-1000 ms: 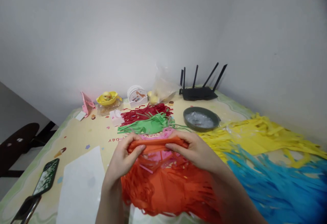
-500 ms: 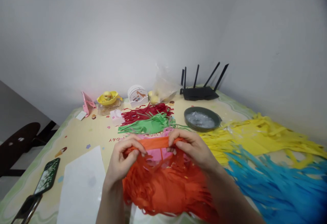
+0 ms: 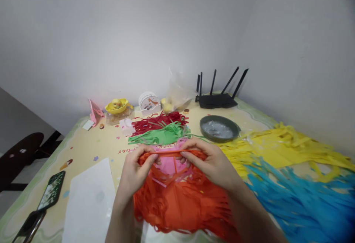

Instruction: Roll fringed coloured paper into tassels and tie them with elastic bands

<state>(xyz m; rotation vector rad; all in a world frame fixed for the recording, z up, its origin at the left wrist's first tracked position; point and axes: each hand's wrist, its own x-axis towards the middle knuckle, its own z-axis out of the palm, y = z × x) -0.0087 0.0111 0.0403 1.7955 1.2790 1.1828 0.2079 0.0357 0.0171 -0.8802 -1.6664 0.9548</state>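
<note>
Between my two hands a narrow band of orange fringed paper point(image 3: 168, 154) is stretched level. My left hand point(image 3: 140, 169) pinches its left part, thumb against fingers. The right part is pinched the same way by my right hand point(image 3: 206, 161). Orange strips hang down below both hands. Under them lies a larger heap of orange fringed material point(image 3: 183, 202), spread on the table. Pink fringed material point(image 3: 168, 166) shows behind and below the band, partly covered by the orange strips.
Green fringe point(image 3: 163, 136) and dark red fringe point(image 3: 161, 122) lie beyond my hands. A dark bowl point(image 3: 203, 132) holds clear plastic. Yellow fringe point(image 3: 294, 143) and blue fringe point(image 3: 299, 198) spread rightward. A black router point(image 3: 217, 101) stands behind. White sheet point(image 3: 87, 198) and phone point(image 3: 51, 191) lie left.
The orange band has gone from a wider flat strip to a narrow, rolled or folded edge. My thumbs have turned over it; both hands stay in about the same place.
</note>
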